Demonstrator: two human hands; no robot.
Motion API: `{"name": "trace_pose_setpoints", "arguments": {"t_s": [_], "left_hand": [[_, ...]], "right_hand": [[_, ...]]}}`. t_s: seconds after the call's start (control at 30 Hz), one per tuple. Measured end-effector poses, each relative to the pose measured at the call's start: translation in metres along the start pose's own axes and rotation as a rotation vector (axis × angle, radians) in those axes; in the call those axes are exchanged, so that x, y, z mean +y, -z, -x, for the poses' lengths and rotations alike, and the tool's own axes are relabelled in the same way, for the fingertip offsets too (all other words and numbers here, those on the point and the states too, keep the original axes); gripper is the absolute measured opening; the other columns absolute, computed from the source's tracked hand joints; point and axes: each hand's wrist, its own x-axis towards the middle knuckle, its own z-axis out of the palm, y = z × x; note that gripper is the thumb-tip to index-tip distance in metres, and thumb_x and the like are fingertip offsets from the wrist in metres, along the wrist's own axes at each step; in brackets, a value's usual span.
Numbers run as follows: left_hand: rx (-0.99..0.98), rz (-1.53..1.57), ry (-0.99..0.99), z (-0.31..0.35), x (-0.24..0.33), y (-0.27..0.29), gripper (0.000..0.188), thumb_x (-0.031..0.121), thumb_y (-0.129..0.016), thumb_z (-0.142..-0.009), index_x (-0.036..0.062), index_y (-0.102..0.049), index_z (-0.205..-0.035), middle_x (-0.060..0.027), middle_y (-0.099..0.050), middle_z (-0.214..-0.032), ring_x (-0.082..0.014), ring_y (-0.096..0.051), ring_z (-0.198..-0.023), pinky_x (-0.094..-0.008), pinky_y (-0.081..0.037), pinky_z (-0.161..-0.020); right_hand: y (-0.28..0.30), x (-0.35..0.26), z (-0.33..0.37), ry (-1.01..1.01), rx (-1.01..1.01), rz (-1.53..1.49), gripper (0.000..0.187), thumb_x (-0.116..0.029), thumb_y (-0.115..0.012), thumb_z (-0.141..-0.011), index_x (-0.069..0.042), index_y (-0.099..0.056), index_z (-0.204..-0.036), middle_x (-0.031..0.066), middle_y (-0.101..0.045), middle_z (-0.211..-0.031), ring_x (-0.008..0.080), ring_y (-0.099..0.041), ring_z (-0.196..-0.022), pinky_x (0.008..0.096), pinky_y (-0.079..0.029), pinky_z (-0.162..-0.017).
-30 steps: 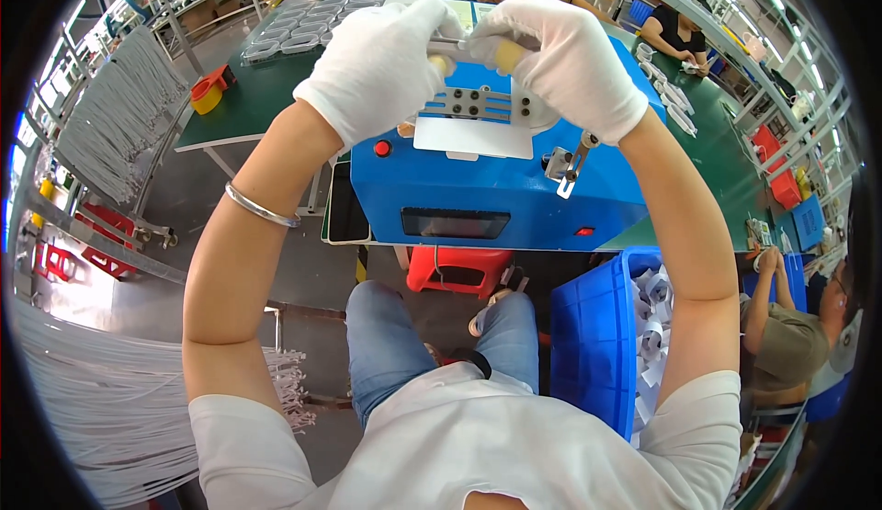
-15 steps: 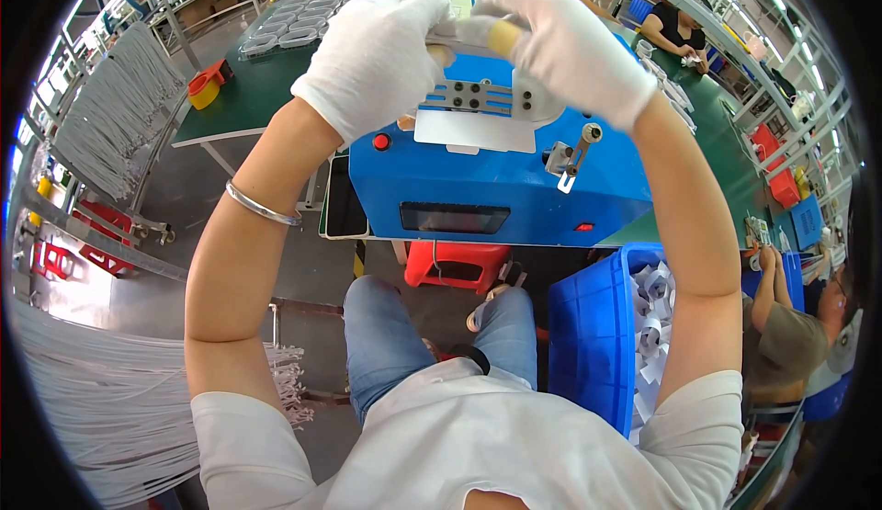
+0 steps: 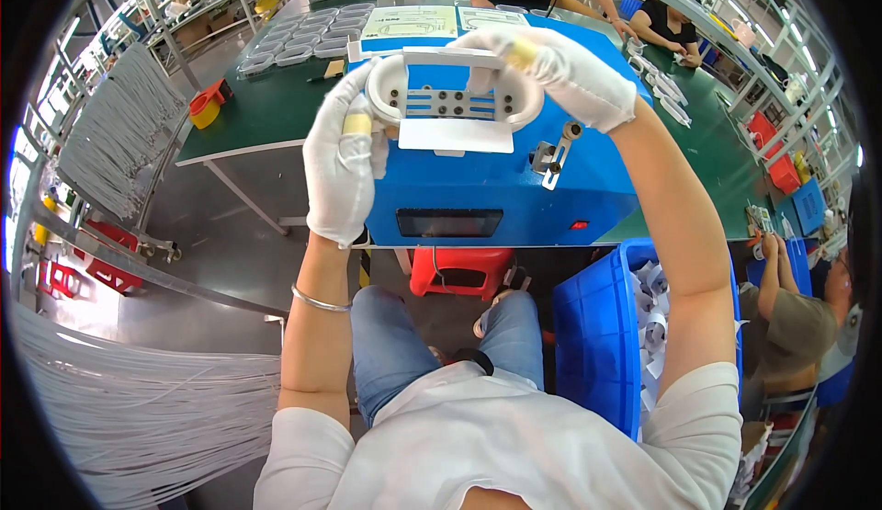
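Observation:
A white oval coil, seemingly of cable, sits around the slotted metal fixture on the blue machine. My left hand, in a white glove with yellow finger tape, has its fingers closed about the coil's left end. From the upper right, my gloved right hand grips the coil's top right, with fingertips reaching inside the loop. A flat white strip spans the top of the loop between the hands. In front of the fixture is a white plate. Some fingertips are hidden.
A blue bin of white paper scraps stands below right. Clear plastic trays and a yellow tape dispenser are on the green table. White cables hang at lower left. A metal bracket juts from the machine. Other people sit nearby.
My hands were close together above the fixture. The left has moved down and left to the coil's left end; the right has come slightly lower. The coil now shows between them.

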Motion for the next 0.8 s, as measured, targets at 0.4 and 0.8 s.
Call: {"name": "trace_pose_setpoints", "arguments": {"t_s": [0.4, 0.8], "left_hand": [[-0.005, 0.417, 0.387, 0.04, -0.032, -0.041, 0.051, 0.043, -0.051, -0.093, -0.0017, -0.049, -0.118, -0.012, -0.064, -0.086, -0.0132, -0.057, -0.057, -0.0234, -0.045, -0.047], [-0.3, 0.065, -0.051, 0.037, 0.042, -0.055, 0.117, 0.058, -0.08, -0.056, -0.0044, -0.028, -0.141, -0.0227, -0.05, -0.129, -0.01, -0.052, -0.059, -0.0191, -0.04, -0.048]], "right_hand": [[0.008, -0.036, -0.014, -0.387, -0.095, 0.067, 0.031, -0.017, -0.063, -0.087, -0.003, -0.06, -0.114, 0.0087, -0.064, -0.093, 0.0137, -0.058, -0.08, 0.0264, -0.05, -0.073], [0.098, -0.048, 0.081, -0.876, 0.466, -0.041, 0.023, -0.018, -0.061, -0.082, 0.003, -0.067, -0.089, 0.0001, -0.056, -0.064, 0.0089, -0.049, -0.057, 0.0245, -0.043, -0.054]]}}
